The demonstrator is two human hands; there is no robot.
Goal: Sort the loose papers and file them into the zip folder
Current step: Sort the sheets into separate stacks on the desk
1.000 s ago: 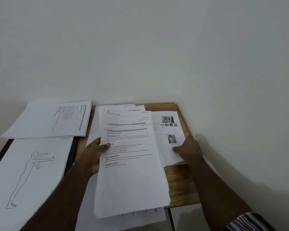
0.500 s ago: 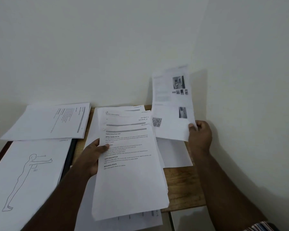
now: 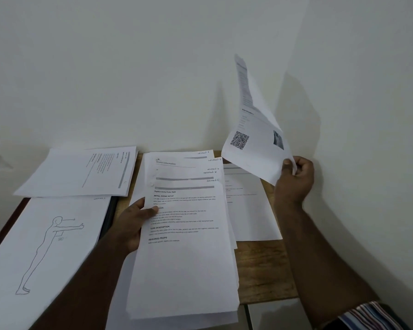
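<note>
A person sorts papers at a small wooden table (image 3: 260, 275) set against a white wall. The left hand (image 3: 135, 225) grips the left edge of a stack (image 3: 186, 234) near the table's middle, thumb on top; pages fan out at its far end, with handwritten section labels on their corners. The right hand (image 3: 295, 177) pinches the lower corner of a sheet (image 3: 255, 139) lifted above the table's far right corner, curling and turned partly edge-on. It bears a QR code and a small photo.

This looks like the sorting step: the sheet probably joins the stack next, which calls for reading its label first.

Another page (image 3: 250, 210) lies flat by the right edge. At the left edge, a figure drawing (image 3: 45, 246) covers a dark object (image 3: 110, 215), possibly the folder; I cannot tell. The lifted sheet's text is too blurred to read.
</note>
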